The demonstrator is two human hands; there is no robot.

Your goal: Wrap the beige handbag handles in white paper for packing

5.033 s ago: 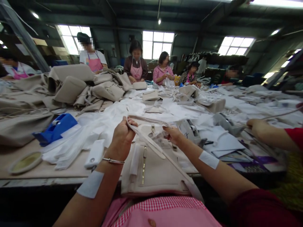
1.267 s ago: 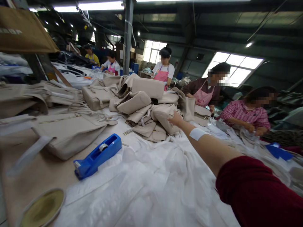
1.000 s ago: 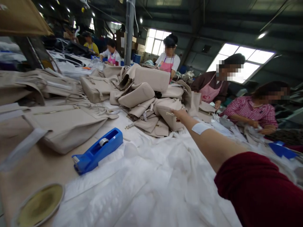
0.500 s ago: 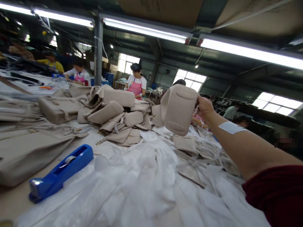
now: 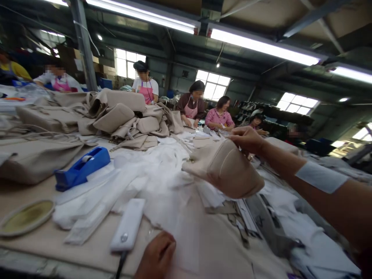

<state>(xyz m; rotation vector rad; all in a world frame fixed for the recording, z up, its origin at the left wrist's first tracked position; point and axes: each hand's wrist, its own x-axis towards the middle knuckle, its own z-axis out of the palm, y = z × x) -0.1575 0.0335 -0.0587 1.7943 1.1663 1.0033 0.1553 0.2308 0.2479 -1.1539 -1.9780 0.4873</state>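
Observation:
My right hand [image 5: 245,139] is closed on a beige bag [image 5: 229,168], which hangs tilted above the right part of the table. My left hand [image 5: 158,252] is at the bottom edge with its fingers curled; anything inside them is hidden. Just left of it lies a white device [image 5: 129,224] with a round button and a black cable. Thin white wrapping sheets [image 5: 162,166] cover the middle of the table. A blue tape dispenser [image 5: 83,168] rests to the left.
Beige bags [image 5: 122,116] are heaped at the back left, and a larger one [image 5: 37,155] lies at the left. A round dish [image 5: 27,217] is at the front left. A grey machine part [image 5: 267,221] stands at the right. Several people work beyond the table.
The view has swung right and down. My right hand has lowered the bag and tipped it over. My left hand, the white device and the round dish have come into view.

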